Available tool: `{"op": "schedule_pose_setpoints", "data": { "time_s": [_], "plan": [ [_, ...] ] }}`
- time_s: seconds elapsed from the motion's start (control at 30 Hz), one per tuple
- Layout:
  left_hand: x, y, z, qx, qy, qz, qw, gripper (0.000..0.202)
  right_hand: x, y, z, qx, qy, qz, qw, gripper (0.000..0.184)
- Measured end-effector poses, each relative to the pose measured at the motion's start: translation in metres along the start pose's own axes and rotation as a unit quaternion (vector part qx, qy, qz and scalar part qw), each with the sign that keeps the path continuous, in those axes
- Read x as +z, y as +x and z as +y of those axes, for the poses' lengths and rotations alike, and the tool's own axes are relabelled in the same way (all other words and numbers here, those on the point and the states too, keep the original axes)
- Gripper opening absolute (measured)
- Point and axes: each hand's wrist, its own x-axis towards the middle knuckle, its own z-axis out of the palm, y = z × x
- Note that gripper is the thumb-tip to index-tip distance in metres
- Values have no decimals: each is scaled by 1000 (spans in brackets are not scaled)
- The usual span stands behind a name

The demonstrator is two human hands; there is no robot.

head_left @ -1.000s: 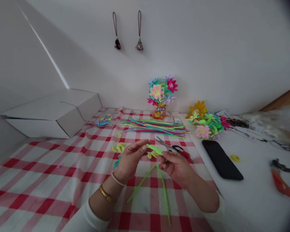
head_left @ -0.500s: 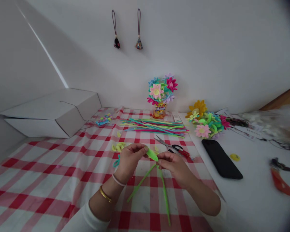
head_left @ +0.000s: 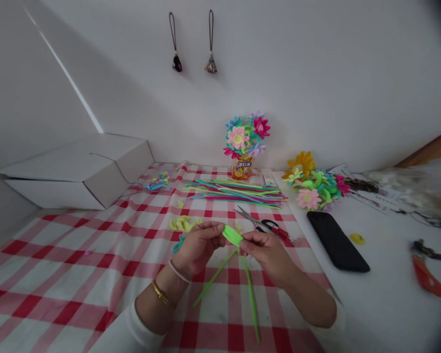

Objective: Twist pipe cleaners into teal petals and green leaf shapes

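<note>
Between my two hands is a bundle of bright green pipe cleaner (head_left: 232, 236), folded into a flat leaf-like loop. My left hand (head_left: 203, 245) pinches its upper left end, and my right hand (head_left: 263, 251) pinches the lower right end. Two long green tails (head_left: 250, 294) hang down from near my right fingertips, spread apart over the checked cloth. Beyond my left hand lie pale yellow looped pieces (head_left: 182, 223), with a teal loop (head_left: 178, 244) close to the wrist. Scissors (head_left: 259, 220) rest past my right hand, beside a red-handled tool (head_left: 279, 231).
Loose coloured pipe cleaners (head_left: 238, 192) lie across the back of the cloth, before a jar (head_left: 241, 167) of fuzzy flowers. A white box (head_left: 77, 171) stands left. To the right are more flowers (head_left: 308, 189), a black phone (head_left: 337, 241) and orange-handled pliers (head_left: 428, 274).
The green bundle has turned slightly between my fingers, so more of its flat, ridged side faces up. Both hands stay almost in place.
</note>
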Motion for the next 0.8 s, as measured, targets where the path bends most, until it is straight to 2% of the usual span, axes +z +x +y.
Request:
{"op": "schedule_pose_setpoints", "data": {
  "time_s": [0.17,0.33,0.5,0.67,0.8],
  "plan": [
    [-1,-1,-2,-23,-11,-42,999,8,-2,-2,3,4,35,-50,998,13],
    [-1,-1,3,21,59,-4,998,11,0,-1,-4,-12,-20,-9,1000,13],
    [0,-1,5,1,39,-9,999,11,1,1,-5,4,-38,3,999,12],
    [6,-3,2,3,-17,-19,1000,15,1,-1,-2,13,5,-10,1000,14],
    [8,-4,1,-3,-29,-55,998,22,2,-1,2,18,69,-16,997,16]
  ]
}}
